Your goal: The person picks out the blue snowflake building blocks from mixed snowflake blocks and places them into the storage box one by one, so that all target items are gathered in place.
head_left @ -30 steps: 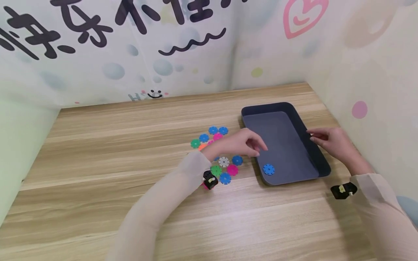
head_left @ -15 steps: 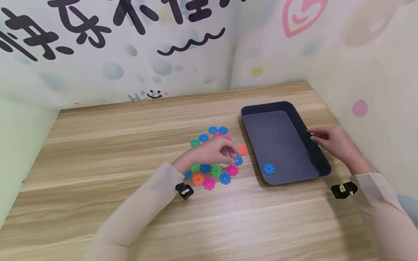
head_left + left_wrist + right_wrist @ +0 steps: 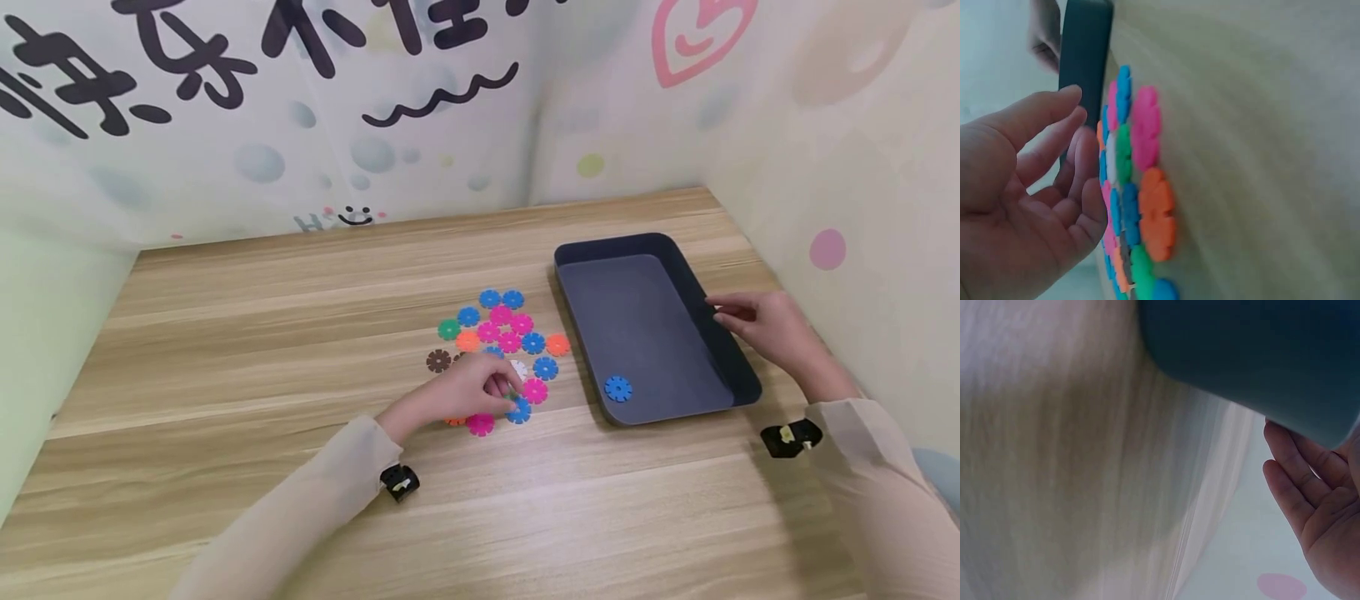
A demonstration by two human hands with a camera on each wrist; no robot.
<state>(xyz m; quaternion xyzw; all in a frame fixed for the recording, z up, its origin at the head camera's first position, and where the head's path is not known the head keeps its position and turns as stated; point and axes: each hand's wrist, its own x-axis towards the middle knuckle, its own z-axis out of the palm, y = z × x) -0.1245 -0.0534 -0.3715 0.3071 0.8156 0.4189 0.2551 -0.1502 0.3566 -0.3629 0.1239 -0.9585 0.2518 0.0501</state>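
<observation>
In the head view my left hand [image 3: 468,387] hovers over a cluster of small notched plastic discs, its fingers loosely bent. The left wrist view shows no disc between thumb and fingers. Nearest its fingertips are a blue disc [image 3: 519,410], a pink disc [image 3: 535,391] and a white disc [image 3: 519,368]; a green disc [image 3: 1124,153] is mostly hidden by the hand in the head view. My right hand [image 3: 765,325] pinches the right rim of a dark grey tray [image 3: 656,333]. One blue disc [image 3: 618,389] lies in the tray's near left corner.
Several more discs lie left of the tray, among them an orange disc [image 3: 557,345] close to its wall and a brown disc [image 3: 438,361] at the left. The wooden table [image 3: 262,358] meets printed walls at the back and sides.
My left hand has moved left and nearer me, from the tray's left edge to above the discs. The right hand and the tray stay where they were.
</observation>
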